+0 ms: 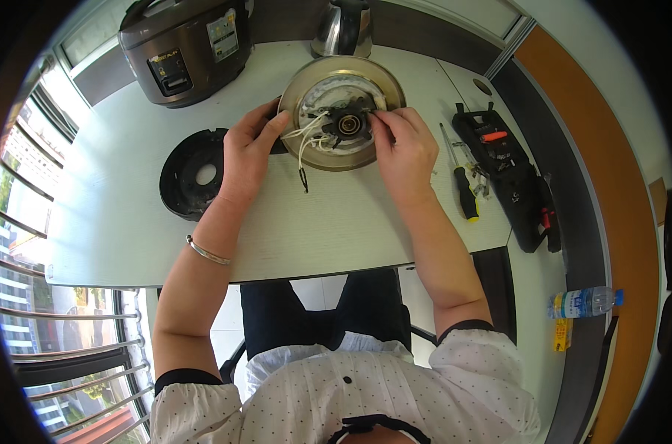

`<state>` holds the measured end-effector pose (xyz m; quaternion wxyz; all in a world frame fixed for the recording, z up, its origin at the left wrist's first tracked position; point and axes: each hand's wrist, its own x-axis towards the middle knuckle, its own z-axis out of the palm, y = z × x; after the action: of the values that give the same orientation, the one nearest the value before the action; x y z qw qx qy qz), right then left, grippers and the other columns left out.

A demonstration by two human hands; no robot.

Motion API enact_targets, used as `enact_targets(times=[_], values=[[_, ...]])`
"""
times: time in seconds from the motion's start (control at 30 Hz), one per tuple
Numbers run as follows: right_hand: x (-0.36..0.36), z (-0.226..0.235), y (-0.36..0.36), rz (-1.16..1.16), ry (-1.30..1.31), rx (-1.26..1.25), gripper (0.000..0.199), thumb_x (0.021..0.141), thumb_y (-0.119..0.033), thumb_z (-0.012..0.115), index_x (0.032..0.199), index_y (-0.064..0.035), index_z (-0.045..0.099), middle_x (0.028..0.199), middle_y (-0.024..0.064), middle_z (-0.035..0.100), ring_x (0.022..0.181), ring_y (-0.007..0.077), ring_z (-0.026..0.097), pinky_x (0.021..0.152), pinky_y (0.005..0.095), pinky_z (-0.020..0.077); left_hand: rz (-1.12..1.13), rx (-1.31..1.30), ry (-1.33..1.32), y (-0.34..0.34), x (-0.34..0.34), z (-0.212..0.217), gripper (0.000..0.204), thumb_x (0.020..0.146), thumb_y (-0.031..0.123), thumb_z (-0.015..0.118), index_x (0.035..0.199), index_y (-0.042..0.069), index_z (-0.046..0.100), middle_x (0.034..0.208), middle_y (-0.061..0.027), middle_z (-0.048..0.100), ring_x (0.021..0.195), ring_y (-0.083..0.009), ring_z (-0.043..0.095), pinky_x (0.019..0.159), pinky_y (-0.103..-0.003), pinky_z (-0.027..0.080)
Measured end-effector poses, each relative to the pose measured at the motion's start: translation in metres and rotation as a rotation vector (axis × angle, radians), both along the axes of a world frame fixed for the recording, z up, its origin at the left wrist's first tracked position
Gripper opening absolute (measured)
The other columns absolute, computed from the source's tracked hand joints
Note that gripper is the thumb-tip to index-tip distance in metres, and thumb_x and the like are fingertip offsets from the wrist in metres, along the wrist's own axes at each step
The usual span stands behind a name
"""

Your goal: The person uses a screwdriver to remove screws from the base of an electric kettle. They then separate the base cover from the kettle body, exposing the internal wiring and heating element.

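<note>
Head view: on the white table [128, 148], our left hand [245, 152] grips the metal base [341, 112] at nine o'clock; our right hand [404, 148] pinches its centre part [348, 124].

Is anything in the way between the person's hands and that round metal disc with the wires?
Nothing visible. The left hand grips the edge of the round gold-coloured metal disc, and the right hand has its fingertips on the black part at its centre. The white wires hang loose between the hands.
</note>
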<state>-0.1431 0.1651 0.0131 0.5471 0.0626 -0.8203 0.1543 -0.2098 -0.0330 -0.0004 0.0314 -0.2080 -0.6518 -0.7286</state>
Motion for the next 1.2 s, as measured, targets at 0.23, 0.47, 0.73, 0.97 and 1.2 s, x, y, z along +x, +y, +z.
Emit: enact_targets(times=[0.23,0.47,0.73,0.97,1.2], values=[[-0.0003,-0.0001,0.0024,0.01,0.017,0.069,0.008,0.072,-0.006,0.07,0.076,-0.0049,0.063,0.073,0.0049,0.058,0.064,0.0226,0.059,0.054,0.0322,0.0476,-0.006,-0.011,0.016,0.0004,0.0007,-0.0002,0.04,0.089,0.018,0.061,0.119,-0.008,0.054,0.107,-0.0114,0.063,0.098,-0.0124,0.056,0.089,-0.025,0.043],[0.0012,0.0043,0.0043,0.027,0.0,0.182,0.011,0.069,-0.002,0.069,0.078,-0.004,0.062,0.077,0.0063,0.058,0.067,0.0244,0.059,0.056,0.0334,0.0484,-0.004,-0.006,0.022,-0.0005,0.0004,-0.0005,0.039,0.088,0.018,0.062,0.118,-0.007,0.055,0.102,-0.0098,0.064,0.093,-0.0111,0.057,0.087,-0.024,0.044],[0.0003,0.0043,0.0091,0.063,-0.026,0.186,0.014,0.068,-0.001,0.068,0.081,-0.0039,0.064,0.08,0.0058,0.059,0.069,0.0243,0.06,0.058,0.0328,0.0499,0.0,-0.014,0.042,0.0,-0.0002,0.0003,0.039,0.087,0.019,0.063,0.118,-0.005,0.057,0.094,-0.0071,0.065,0.085,-0.009,0.056,0.082,-0.023,0.044],[0.0033,0.0067,0.0068,0.063,-0.059,0.102,0.009,0.07,-0.004,0.07,0.077,-0.0048,0.065,0.076,0.0042,0.059,0.065,0.0219,0.059,0.055,0.0315,0.0484,0.018,-0.049,0.032,-0.0015,-0.0035,-0.003,0.039,0.087,0.021,0.064,0.117,-0.003,0.058,0.091,-0.0062,0.064,0.083,-0.0088,0.056,0.08,-0.023,0.045],[0.0054,0.005,0.0031,0.008,-0.058,0.062,0.007,0.071,-0.007,0.071,0.075,-0.0053,0.065,0.072,0.0041,0.058,0.06,0.0214,0.058,0.052,0.0312,0.0471,0.028,-0.047,0.027,-0.0007,-0.0012,-0.0006,0.04,0.086,0.021,0.065,0.117,-0.003,0.058,0.09,-0.0062,0.064,0.083,-0.0089,0.056,0.08,-0.022,0.045]])
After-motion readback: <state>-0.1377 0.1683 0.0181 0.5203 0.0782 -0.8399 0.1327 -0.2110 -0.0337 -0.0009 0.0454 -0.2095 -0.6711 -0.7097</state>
